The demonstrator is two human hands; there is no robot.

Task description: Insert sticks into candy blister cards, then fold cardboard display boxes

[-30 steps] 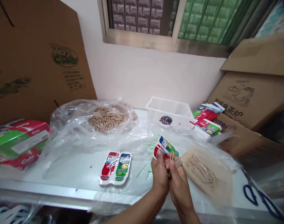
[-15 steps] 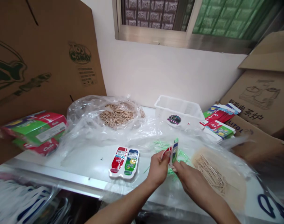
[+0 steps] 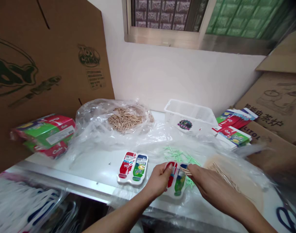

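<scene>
My left hand (image 3: pixel 159 180) is closed on the left edge of a two-bottle-shaped packet (image 3: pixel 179 185), one half red, the other green and blue. My right hand (image 3: pixel 203 182) pinches several thin tan sticks (image 3: pixel 186 171) whose tips lie at the packet's upper right. A matching red and green packet (image 3: pixel 132 168) with Cola and Sprite prints lies flat on the table to the left. Behind and below the hands are scattered light green sticks (image 3: pixel 173 152), partly hidden. Beside my right forearm, a loose pile of tan sticks (image 3: pixel 223 173) rests on a round tan patch.
At the back, a clear plastic bag (image 3: pixel 89 118) holds a heap of tan sticks (image 3: pixel 125 120). A white plastic basket (image 3: pixel 190 111) stands against the wall. Printed cartons (image 3: pixel 233 136) lie at right, wrapped printed boxes (image 3: pixel 53 132) at left. Large cardboard boxes (image 3: pixel 65 38) flank the table.
The held packet has come down and turned its printed face toward me. My right hand has moved slightly right, and tan sticks now show in its fingers. The view has shifted slightly.
</scene>
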